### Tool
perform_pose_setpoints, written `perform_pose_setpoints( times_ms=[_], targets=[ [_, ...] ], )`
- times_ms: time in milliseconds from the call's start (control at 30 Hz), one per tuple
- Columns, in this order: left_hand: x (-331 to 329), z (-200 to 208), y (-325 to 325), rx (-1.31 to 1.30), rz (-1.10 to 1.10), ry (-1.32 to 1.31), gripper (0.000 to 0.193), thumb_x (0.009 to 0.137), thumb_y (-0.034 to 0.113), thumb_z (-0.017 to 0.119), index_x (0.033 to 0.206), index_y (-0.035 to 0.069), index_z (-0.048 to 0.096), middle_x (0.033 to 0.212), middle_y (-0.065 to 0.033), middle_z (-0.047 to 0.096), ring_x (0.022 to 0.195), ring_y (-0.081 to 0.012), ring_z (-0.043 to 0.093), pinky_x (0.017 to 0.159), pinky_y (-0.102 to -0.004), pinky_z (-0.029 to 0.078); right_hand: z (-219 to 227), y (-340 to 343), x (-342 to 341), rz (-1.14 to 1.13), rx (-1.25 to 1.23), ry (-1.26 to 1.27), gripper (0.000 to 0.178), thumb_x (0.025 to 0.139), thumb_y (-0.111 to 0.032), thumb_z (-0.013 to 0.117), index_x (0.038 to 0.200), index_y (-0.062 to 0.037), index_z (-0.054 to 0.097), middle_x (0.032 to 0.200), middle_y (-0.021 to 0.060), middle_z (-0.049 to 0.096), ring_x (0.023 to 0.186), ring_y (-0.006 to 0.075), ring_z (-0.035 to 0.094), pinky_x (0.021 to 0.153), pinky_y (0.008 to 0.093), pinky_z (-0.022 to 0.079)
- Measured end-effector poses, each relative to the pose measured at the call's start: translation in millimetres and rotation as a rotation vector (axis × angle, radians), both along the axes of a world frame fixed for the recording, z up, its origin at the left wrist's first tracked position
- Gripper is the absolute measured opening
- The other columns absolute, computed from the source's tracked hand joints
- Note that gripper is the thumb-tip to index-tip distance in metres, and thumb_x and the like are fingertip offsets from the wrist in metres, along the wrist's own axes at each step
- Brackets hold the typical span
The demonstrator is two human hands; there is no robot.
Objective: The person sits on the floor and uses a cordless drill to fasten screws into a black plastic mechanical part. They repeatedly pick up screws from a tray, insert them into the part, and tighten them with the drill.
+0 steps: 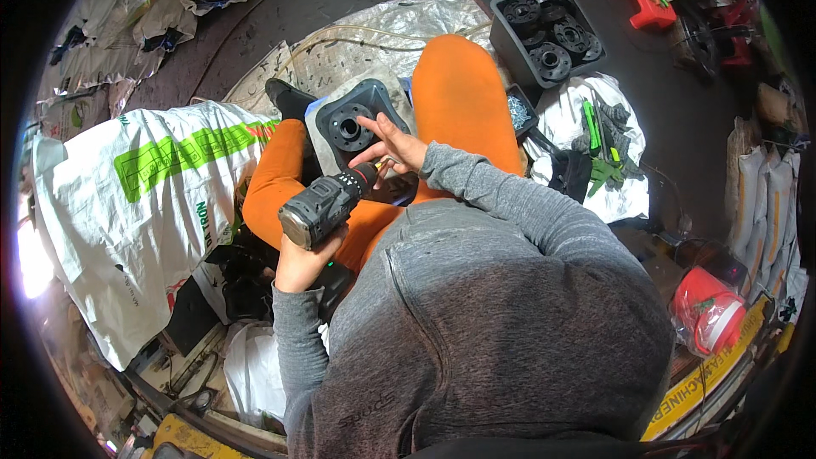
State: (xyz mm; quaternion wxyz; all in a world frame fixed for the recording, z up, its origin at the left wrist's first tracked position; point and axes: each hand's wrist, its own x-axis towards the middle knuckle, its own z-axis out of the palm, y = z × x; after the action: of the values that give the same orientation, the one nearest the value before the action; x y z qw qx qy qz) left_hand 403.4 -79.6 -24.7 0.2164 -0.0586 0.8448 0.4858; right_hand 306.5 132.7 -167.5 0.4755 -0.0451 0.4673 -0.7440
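My left hand is wrapped around the grip of a dark grey cordless drill, whose chuck points up and to the right. At the drill's tip, my right hand has its thumb and forefinger drawn together, with the other fingers stretched out. Whatever is between them is too small to make out. Between my knees stands a dark plastic casing with a round black hub in it. This hub lies just beyond the fingers of my right hand.
A grey crate of round black parts stands ahead right, beside a small box of screws. Green-handled tools lie on a white sack. A large white sack fills the left. A red stool is far right.
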Motion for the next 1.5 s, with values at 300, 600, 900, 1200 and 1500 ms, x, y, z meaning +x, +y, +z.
perform_pose_setpoints(
  times_ms=[300,600,900,1200,1500],
  targets=[
    [12,7,-10,0.072,0.118,-0.055,0.033,0.075,0.007,0.073,0.106,0.002,0.061,0.093,-0.0051,0.066,0.083,-0.0141,0.062,0.073,-0.0299,0.050,-27,-3,2,0.052,-0.035,-0.130,0.088,0.086,-0.076,0.020,0.148,-0.0139,0.018,0.110,0.0186,0.062,0.068,0.0173,0.065,0.039,0.0162,0.030],
    [6,3,-6,0.075,0.077,-0.095,0.029,0.075,0.007,0.072,0.102,0.003,0.064,0.092,-0.0043,0.067,0.085,-0.0134,0.063,0.078,-0.0302,0.050,-14,2,6,0.120,-0.107,-0.077,0.094,0.082,-0.080,0.017,0.148,-0.0136,0.019,0.112,0.0184,0.061,0.069,0.0176,0.065,0.039,0.0169,0.025],
    [5,7,-9,0.081,0.080,-0.130,0.028,0.075,0.007,0.072,0.101,0.002,0.064,0.093,-0.0044,0.067,0.085,-0.0149,0.062,0.079,-0.0307,0.049,-27,-1,3,0.038,-0.121,-0.105,0.086,0.087,-0.074,0.027,0.147,-0.0128,0.024,0.114,0.0163,0.061,0.086,0.0182,0.066,0.043,0.0174,0.037],
    [3,9,-13,0.032,0.127,-0.154,0.029,0.075,0.009,0.073,0.102,0.002,0.064,0.096,-0.0060,0.067,0.087,-0.0149,0.063,0.079,-0.0304,0.049,-37,8,25,-0.085,-0.234,-0.878,0.034,0.090,-0.037,0.060,0.098,-0.0036,0.060,0.079,0.0011,0.063,0.066,0.0074,0.063,0.048,0.0154,0.052],
    [1,1,0,-0.155,-0.037,0.081,0.043,0.072,0.007,0.072,0.113,0.001,0.059,0.106,-0.0120,0.065,0.097,-0.0223,0.063,0.087,-0.0321,0.048,-26,-9,25,-0.319,-0.213,-0.980,0.019,0.088,-0.022,0.065,0.096,-0.0055,0.061,0.073,-0.0026,0.061,0.063,0.0027,0.059,0.047,0.0114,0.047]
  ],
)
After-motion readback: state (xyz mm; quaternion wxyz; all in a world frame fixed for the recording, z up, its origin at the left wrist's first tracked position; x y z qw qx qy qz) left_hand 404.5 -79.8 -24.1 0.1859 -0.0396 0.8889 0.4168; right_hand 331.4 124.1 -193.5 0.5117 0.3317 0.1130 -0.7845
